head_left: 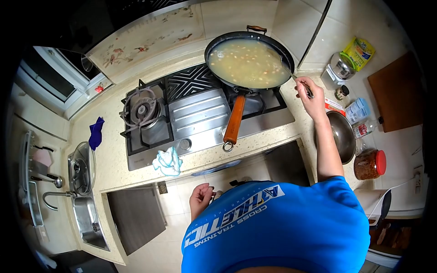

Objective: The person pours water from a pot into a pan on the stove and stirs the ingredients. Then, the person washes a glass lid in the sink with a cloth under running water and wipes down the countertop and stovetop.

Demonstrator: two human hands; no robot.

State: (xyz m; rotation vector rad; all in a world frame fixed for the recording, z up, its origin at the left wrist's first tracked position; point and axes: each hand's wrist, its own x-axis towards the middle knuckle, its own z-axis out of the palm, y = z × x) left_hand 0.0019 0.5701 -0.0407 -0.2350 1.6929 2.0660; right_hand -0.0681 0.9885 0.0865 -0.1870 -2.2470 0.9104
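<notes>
A large dark wok (210,68) stands on the right burner, full of cloudy pale-yellow soup (248,61) with many small light pieces floating in it. Its wooden handle (234,119) points towards me. At the wok's right rim my right hand (311,96) is closed around the handle of a metal cooking utensil (291,74), whose head dips into the soup and is mostly hidden. My left hand (200,198) hangs low in front of my body, fingers curled, away from the counter, with nothing visible in it.
A left burner (142,110), a crumpled cloth (167,161) and a purple cloth (96,133) lie left of the wok. Further left is the sink (88,218). To the right stand a metal bowl (342,136), a red-lidded jar (368,164) and a brown board (397,93).
</notes>
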